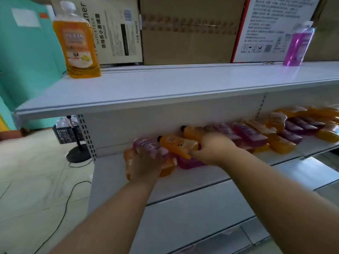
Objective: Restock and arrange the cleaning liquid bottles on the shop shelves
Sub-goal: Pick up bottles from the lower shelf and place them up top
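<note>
Several orange and purple cleaning liquid bottles lie flat in a heap along the second shelf (211,180). My left hand (146,165) grips a purple bottle (146,143) at the left end of the heap. My right hand (214,149) closes on the base of an orange bottle (176,143) lying with its black cap to the left. On the top shelf (165,85) an orange bottle (77,43) stands upright at the left, and a purple bottle (299,44) stands upright at the right.
Cardboard boxes (187,30) line the back of the top shelf. A fan base (77,154), a black crate (67,132) and a cable (60,217) are on the tiled floor at the left. Lower shelves (220,226) run below my arms.
</note>
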The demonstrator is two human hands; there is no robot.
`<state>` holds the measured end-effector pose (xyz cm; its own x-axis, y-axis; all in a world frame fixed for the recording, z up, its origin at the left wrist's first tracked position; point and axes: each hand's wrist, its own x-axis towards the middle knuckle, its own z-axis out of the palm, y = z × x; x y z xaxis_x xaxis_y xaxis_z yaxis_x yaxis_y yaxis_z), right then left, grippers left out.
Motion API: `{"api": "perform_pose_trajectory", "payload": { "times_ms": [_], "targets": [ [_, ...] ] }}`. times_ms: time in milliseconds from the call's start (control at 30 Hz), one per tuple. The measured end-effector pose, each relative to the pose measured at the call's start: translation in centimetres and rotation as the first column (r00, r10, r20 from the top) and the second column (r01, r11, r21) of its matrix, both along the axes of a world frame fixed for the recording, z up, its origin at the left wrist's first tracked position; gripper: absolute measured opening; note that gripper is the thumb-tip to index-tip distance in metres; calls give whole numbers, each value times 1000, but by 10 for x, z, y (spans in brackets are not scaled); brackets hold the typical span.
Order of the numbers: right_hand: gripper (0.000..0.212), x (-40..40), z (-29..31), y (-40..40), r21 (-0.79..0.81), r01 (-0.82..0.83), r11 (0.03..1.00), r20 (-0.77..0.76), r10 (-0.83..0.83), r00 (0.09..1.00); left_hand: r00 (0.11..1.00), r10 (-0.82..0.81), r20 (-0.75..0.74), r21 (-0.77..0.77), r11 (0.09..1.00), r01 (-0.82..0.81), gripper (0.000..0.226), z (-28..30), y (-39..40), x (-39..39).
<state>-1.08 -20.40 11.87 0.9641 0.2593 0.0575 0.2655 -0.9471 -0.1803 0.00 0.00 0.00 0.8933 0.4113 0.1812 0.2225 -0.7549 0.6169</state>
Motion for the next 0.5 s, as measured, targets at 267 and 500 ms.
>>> {"api": "perform_pose_trajectory", "payload": {
  "times_ms": [267, 500],
  "targets": [
    [87, 55, -33, 3, -57, -66, 996, 41, 69, 997, 993, 33, -115, -851, 511, -116, 55, 12, 28, 39],
    [70, 87, -52, 0, -58, -199, 978, -9, 199, 980, 997, -3, 76, -980, -186, 74, 30, 47, -8, -30]
  ]
}}
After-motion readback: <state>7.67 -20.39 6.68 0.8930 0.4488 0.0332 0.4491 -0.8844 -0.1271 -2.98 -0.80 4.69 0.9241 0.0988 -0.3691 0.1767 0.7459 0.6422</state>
